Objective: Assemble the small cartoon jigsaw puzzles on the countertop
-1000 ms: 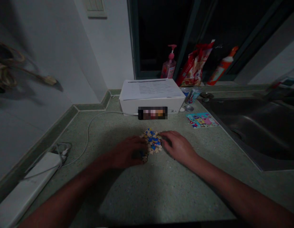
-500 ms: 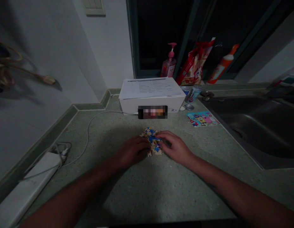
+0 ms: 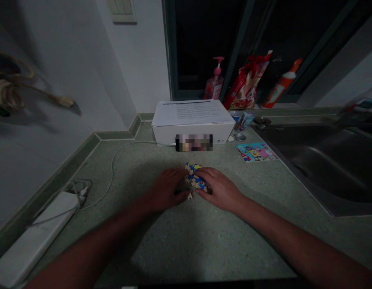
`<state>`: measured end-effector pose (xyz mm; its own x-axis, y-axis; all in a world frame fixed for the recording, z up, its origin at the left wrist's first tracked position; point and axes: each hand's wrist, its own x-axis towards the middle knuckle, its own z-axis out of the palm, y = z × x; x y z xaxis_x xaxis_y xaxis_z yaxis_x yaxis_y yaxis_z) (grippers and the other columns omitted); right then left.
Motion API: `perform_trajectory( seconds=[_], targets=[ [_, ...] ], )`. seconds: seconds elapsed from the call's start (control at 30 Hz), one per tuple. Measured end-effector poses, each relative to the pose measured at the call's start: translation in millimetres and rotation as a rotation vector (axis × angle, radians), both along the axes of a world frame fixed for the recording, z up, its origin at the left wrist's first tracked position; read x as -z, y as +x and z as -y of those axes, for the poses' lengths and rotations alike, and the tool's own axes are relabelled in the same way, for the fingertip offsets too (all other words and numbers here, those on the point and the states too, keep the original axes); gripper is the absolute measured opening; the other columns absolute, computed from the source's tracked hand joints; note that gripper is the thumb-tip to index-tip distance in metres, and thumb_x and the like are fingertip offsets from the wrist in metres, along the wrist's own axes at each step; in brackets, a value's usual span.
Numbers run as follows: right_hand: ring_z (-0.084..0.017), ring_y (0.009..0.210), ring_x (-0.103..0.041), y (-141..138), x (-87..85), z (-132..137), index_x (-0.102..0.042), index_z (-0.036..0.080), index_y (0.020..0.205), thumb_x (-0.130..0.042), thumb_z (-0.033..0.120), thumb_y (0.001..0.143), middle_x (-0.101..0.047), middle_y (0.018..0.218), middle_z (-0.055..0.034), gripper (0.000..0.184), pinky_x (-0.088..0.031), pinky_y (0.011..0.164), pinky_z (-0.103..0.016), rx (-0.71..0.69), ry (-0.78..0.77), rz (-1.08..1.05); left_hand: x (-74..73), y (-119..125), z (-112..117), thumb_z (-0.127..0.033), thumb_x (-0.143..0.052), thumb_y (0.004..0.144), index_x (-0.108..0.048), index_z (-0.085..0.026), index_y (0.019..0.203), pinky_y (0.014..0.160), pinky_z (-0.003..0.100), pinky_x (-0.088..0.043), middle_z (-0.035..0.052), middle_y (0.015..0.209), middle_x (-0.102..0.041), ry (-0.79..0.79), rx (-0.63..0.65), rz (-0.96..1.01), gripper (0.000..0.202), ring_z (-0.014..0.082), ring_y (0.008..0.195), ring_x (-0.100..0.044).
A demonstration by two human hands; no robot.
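Observation:
A small heap of jigsaw puzzle pieces (image 3: 192, 177), some blue and some plain tan, lies on the speckled green countertop (image 3: 186, 245). My left hand (image 3: 170, 188) rests at the heap's left side, thumb and fingers apart. From the right, my right hand (image 3: 217, 186) reaches over the pile, its spread fingers touching the pieces and covering part of them. One loose tan piece (image 3: 190, 196) sits at the near edge, between the two thumbs.
Behind the heap a phone with a blurred screen (image 3: 194, 143) leans on a white box (image 3: 164, 134). A colourful cartoon picture card (image 3: 256, 152) lies beside the sink (image 3: 330, 160). Drink cans (image 3: 245, 120) stand behind it. At left are a white cable (image 3: 112, 168) and power strip (image 3: 50, 228).
My hands have pushed the puzzle pieces into a tighter pile. The left thumb has moved out towards the near edge, and my right hand covers more of the pieces.

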<state>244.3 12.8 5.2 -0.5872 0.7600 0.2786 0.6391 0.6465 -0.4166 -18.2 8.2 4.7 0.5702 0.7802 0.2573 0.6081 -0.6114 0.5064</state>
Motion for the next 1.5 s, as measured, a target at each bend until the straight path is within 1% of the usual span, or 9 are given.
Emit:
perform_trajectory(
  seconds=[0.2, 0.33, 0.5, 0.6, 0.7, 0.8, 1.07, 1.27, 1.5],
  targets=[
    [-0.033, 0.129, -0.07, 1.6, 4.0, 2.2, -0.069, 0.021, 0.139, -0.066, 0.015, 0.095, -0.074, 0.137, -0.0167, 0.045, -0.06, 0.11, -0.054, -0.014, 0.049, -0.042, 1.5, -0.2, -0.4, -0.034, -0.077, 0.095, -0.061, -0.028, 0.147, 0.113, 0.063, -0.054, 0.0138, 0.14, -0.072, -0.022, 0.022, 0.026, 0.054, 0.0381, 0.129, -0.067],
    [-0.032, 0.127, -0.072, 3.6, 5.8, 0.2, -0.069, 0.02, 0.137, -0.06, 0.014, 0.1, -0.075, 0.134, -0.0164, 0.039, -0.062, 0.108, -0.052, -0.002, 0.072, -0.087, 0.2, -0.5, 0.0, -0.03, -0.076, 0.096, -0.065, -0.028, 0.141, 0.109, 0.059, -0.056, 0.0114, 0.134, -0.074, -0.047, 0.011, 0.029, 0.047, 0.0352, 0.124, -0.069],
    [-0.03, 0.123, -0.074, 4.9, 3.8, -2.6, -0.07, 0.026, 0.135, -0.056, 0.014, 0.103, -0.077, 0.131, -0.0132, 0.038, -0.062, 0.107, -0.052, 0.009, 0.029, -0.125, -2.2, -0.8, 1.2, -0.025, -0.069, 0.099, -0.07, -0.029, 0.133, 0.102, 0.056, -0.06, 0.0083, 0.12, -0.077, -0.058, 0.007, 0.042, 0.034, 0.0312, 0.113, -0.071],
    [-0.031, 0.124, -0.073, 3.9, 2.9, -2.8, -0.07, 0.028, 0.138, -0.058, 0.015, 0.102, -0.077, 0.131, -0.0125, 0.039, -0.061, 0.108, -0.054, 0.015, 0.002, -0.139, -1.4, -0.8, 1.1, -0.028, -0.072, 0.098, -0.067, -0.031, 0.138, 0.11, 0.061, -0.057, 0.0102, 0.135, -0.073, -0.005, -0.001, 0.039, 0.041, 0.0345, 0.127, -0.067],
    [-0.035, 0.134, -0.068, 2.1, 2.9, -2.1, -0.066, 0.026, 0.145, -0.07, 0.023, 0.097, -0.071, 0.144, -0.0159, 0.048, -0.057, 0.113, -0.059, 0.035, 0.0, -0.1, -0.1, 0.4, 0.6, -0.039, -0.081, 0.093, -0.057, -0.032, 0.151, 0.122, 0.07, -0.046, 0.0148, 0.158, -0.06, 0.043, 0.006, -0.002, 0.063, 0.0415, 0.148, -0.053],
    [-0.038, 0.138, -0.065, 0.9, 2.7, -1.6, -0.066, 0.024, 0.146, -0.072, 0.026, 0.097, -0.069, 0.148, -0.0182, 0.049, -0.055, 0.115, -0.062, 0.046, 0.009, -0.039, 0.2, 2.4, 0.3, -0.045, -0.08, 0.095, -0.053, -0.029, 0.155, 0.127, 0.069, -0.041, 0.0168, 0.162, -0.056, 0.033, 0.049, -0.051, 0.068, 0.0411, 0.152, -0.05],
    [-0.033, 0.122, -0.072, -0.2, 1.1, -3.2, -0.073, 0.022, 0.13, -0.057, 0.02, 0.106, -0.078, 0.129, -0.0155, 0.029, -0.061, 0.106, -0.055, -0.007, 0.05, -0.006, -4.3, 7.3, -0.3, -0.033, -0.074, 0.097, -0.059, -0.025, 0.148, 0.116, 0.061, -0.053, 0.0142, 0.144, -0.069, 0.018, 0.038, -0.053, 0.054, 0.0367, 0.133, -0.065],
    [-0.033, 0.119, -0.073, -0.6, 3.4, -8.5, -0.073, 0.026, 0.129, -0.056, 0.014, 0.103, -0.079, 0.124, -0.013, 0.034, -0.062, 0.103, -0.054, -0.012, 0.049, 0.008, -1.2, 11.9, -4.0, -0.027, -0.066, 0.101, -0.067, -0.026, 0.138, 0.106, 0.056, -0.058, 0.0107, 0.129, -0.076, 0.025, 0.026, -0.051, 0.037, 0.0336, 0.119, -0.07],
    [-0.031, 0.12, -0.073, -2.1, 0.5, -13.8, -0.072, 0.025, 0.132, -0.059, 0.012, 0.1, -0.078, 0.125, -0.0124, 0.037, -0.061, 0.105, -0.053, -0.004, 0.024, -0.012, 3.8, 11.7, -6.6, -0.019, -0.06, 0.102, -0.069, -0.025, 0.135, 0.106, 0.054, -0.06, 0.0093, 0.128, -0.076, 0.022, 0.013, -0.028, 0.034, 0.0329, 0.119, -0.07]
  ],
)
